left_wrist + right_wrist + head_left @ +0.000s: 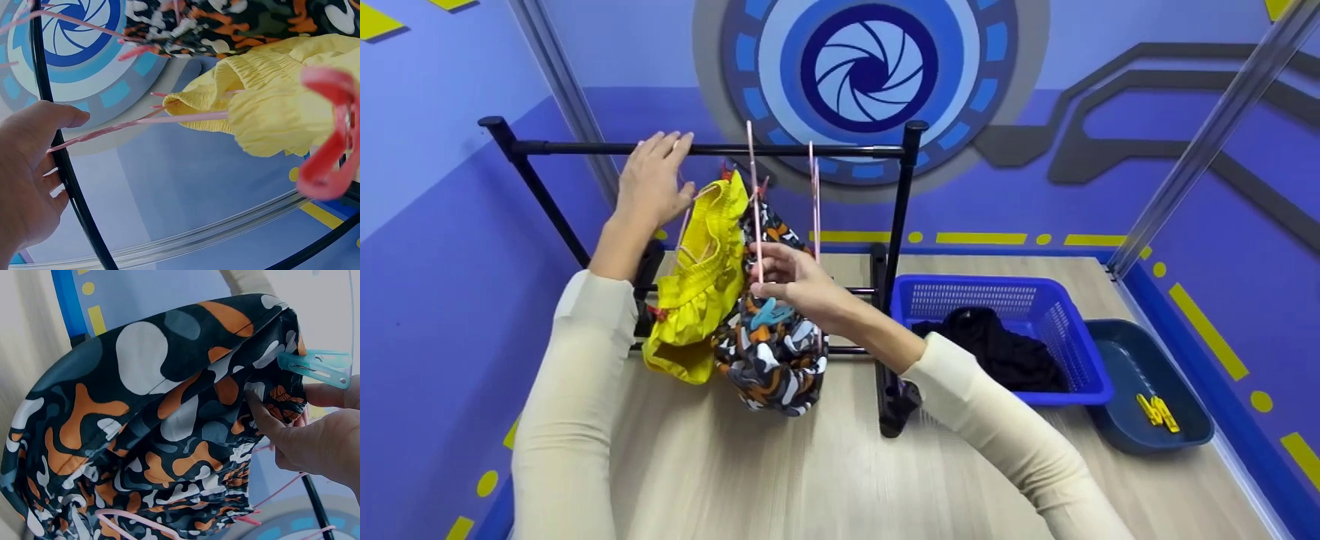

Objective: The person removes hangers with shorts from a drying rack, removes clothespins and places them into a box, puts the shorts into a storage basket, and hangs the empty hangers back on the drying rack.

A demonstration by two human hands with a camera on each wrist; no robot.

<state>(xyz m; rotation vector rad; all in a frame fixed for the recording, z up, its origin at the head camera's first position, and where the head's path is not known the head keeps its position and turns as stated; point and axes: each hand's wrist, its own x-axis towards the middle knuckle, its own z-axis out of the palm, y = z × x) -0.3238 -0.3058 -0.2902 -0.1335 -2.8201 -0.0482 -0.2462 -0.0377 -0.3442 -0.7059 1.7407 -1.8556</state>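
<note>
Against blue walls (427,315), right fingers (269,421) pinch dark orange-splotched shorts (769,360), left fingers (660,148) relaxed.

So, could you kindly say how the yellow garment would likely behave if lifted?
The yellow garment would probably flop, since its cloth hangs in soft folds. Its thin-looking fabric suggests it is light. The pink hanger may come along, since it reaches inside the garment.
</note>
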